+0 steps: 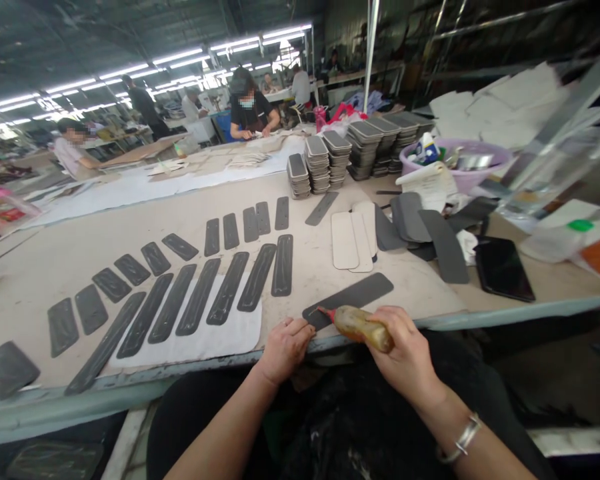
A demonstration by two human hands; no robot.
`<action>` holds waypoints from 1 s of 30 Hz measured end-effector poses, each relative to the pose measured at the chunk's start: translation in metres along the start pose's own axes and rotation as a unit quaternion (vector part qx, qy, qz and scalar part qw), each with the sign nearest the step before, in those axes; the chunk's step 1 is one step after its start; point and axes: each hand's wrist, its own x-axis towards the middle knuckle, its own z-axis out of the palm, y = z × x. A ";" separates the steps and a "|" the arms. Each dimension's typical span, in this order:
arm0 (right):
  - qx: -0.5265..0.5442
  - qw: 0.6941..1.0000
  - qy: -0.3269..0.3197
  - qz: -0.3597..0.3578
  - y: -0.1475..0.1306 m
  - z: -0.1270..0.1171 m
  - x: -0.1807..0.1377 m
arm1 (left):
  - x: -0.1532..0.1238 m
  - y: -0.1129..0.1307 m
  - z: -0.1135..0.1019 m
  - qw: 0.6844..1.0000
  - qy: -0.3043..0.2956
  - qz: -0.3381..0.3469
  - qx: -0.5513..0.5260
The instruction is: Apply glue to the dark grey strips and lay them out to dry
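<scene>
My right hand grips a small amber glue bottle with a red nozzle. The nozzle tip touches the near left end of a long dark grey strip that lies at the table's front edge. My left hand rests with curled fingers on the table edge, its fingertips pressing the same end of the strip. To the left, several long dark strips lie fanned out over a white sheet. A row of shorter dark pieces curves behind them.
Stacks of grey pieces stand at mid-table, with beige pieces and loose dark pieces nearer me. A black phone lies at the right, with a purple basin behind it. Other people work at tables farther back.
</scene>
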 end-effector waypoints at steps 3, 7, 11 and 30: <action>-0.038 0.999 0.024 0.017 0.005 -0.008 0.001 | 0.000 0.000 0.000 1.000 0.015 -0.007 -0.012; -0.082 0.994 0.053 0.052 0.014 -0.019 0.002 | 0.001 0.001 0.000 0.999 0.027 -0.009 -0.015; -0.129 0.985 0.087 0.078 0.023 -0.026 0.004 | 0.001 0.001 0.000 0.999 0.034 -0.004 -0.018; -0.098 0.987 0.101 0.083 0.017 -0.022 0.013 | 0.000 0.002 -0.001 1.000 0.018 -0.001 0.009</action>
